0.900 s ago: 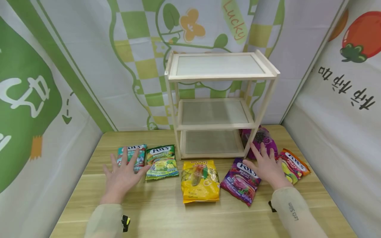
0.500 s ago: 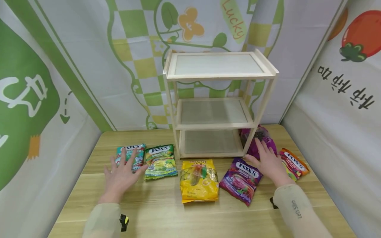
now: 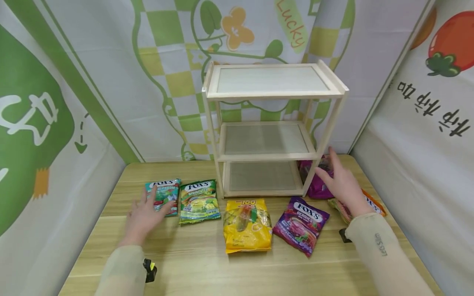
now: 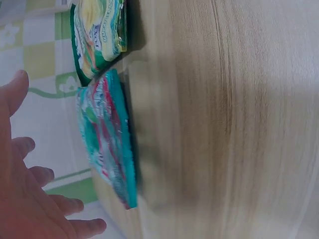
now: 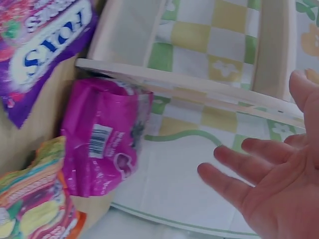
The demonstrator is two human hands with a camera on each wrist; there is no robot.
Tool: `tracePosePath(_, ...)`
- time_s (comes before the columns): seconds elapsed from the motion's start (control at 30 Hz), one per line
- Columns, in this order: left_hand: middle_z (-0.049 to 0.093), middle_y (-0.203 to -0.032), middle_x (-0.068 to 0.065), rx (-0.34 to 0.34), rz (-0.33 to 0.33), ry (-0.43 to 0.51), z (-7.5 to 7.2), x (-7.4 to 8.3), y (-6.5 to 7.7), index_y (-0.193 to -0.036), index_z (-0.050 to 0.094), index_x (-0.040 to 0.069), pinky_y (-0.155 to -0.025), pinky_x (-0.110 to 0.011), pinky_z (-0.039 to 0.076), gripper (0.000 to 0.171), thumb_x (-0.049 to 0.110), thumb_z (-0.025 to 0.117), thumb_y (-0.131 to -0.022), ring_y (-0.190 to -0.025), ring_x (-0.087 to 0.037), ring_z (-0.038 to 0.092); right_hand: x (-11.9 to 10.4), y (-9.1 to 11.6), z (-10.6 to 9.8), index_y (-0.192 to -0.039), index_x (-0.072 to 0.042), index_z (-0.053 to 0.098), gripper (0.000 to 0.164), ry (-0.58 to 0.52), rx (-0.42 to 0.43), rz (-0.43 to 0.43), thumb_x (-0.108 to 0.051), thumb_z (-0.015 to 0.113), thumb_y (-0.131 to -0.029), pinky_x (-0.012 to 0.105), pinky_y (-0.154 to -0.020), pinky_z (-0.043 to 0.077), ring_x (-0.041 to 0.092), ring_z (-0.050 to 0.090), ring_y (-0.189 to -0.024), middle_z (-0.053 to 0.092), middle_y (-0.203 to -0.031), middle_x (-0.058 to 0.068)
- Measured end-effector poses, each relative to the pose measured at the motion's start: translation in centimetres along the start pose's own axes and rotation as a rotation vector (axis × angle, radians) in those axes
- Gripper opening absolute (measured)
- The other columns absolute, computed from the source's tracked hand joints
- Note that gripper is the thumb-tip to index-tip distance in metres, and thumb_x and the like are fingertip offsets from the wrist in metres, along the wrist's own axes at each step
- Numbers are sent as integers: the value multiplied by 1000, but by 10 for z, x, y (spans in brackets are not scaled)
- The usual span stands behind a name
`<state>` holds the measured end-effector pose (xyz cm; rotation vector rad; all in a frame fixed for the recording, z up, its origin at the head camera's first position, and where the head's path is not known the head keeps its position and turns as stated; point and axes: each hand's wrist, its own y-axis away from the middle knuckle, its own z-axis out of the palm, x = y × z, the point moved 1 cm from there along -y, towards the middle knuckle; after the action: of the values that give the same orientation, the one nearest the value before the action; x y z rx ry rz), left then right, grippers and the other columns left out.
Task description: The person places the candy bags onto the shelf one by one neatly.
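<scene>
My left hand (image 3: 142,220), fingers spread, hovers by the teal FOX'S candy bag (image 3: 167,190); the left wrist view shows a gap between the fingers and that bag (image 4: 107,137). My right hand (image 3: 345,187) is in the air over the magenta bag (image 3: 317,187) beside the shelf's right leg. In the right wrist view its fingers are extended and hold nothing, apart from the magenta bag (image 5: 102,137). Partly hidden under my right hand and wrist lies the FOX'S fruits bag (image 3: 373,203). Nearer the middle is a purple FOX'S Berries bag (image 3: 301,226).
A pale three-tier shelf (image 3: 268,157) stands at the back of the wooden table (image 3: 192,267). In front of it lies a yellow candy bag (image 3: 247,230); to its left is a green FOX'S Spring Tea bag (image 3: 200,202). Printed curtains (image 3: 111,74) enclose the table.
My right hand has risen and turned over the magenta bag, now covering more of the fruits bag. My left hand has drawn slightly left and back, uncovering more of the teal bag.
</scene>
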<state>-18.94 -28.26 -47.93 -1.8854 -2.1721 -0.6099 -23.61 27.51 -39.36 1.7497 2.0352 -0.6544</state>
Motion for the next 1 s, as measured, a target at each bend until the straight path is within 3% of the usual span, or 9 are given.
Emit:
tracePosePath(0.17,-14,-164,-31,-24,-64,59,3,-12,-6,-162,-13,10,-105,-87,8,105,77,36,-96,-139,-72,-2,-9,-9,-9,-165,-19,0,78,-79,49,-62,-43,47,-108,72,-104,40,54,47,-132,39,-154,32)
tracePosePath(0.33,-7,-163,-36,-6,-109,65,5,-20,-12,-161,-8,3,-108,-83,12,104,69,41,-99,-141,-70,3,-14,-17,-12,-160,-15,27,61,-94,70,-71,-42,46,-108,69,-103,44,50,52,-130,46,-152,28)
tracePosePath(0.43,-3,-162,-38,-10,-127,84,6,-21,-15,-161,-6,0,-110,-81,17,103,66,43,-100,-141,-68,7,-17,-20,-13,-148,-9,42,49,-78,97,-71,-38,45,-109,67,-99,48,49,57,-125,56,-142,27)
tracePosePath(0.53,0,-161,-40,-20,-150,116,7,-21,-17,-161,-6,-1,-110,-80,20,103,64,45,-100,-141,-67,11,-19,-23,-13,-137,-3,50,41,-68,123,-67,-34,44,-110,62,-84,53,49,65,-108,66,-127,28)
tracePosePath(0.7,3,-160,-40,-36,-186,139,10,-19,-20,-160,-7,-1,-108,-80,23,104,63,47,-100,-139,-69,15,-19,-28,-12,-130,2,53,37,-95,121,-43,-27,41,-111,54,-76,59,44,71,-90,67,-119,32)
tracePosePath(1.0,15,-160,-39,15,-241,133,20,-24,-24,-160,3,-3,-100,-79,34,103,58,56,-97,-128,-73,24,-14,-34,-6,-134,6,50,38,-184,88,-27,-24,40,-111,41,-77,63,47,72,-96,59,-130,37)
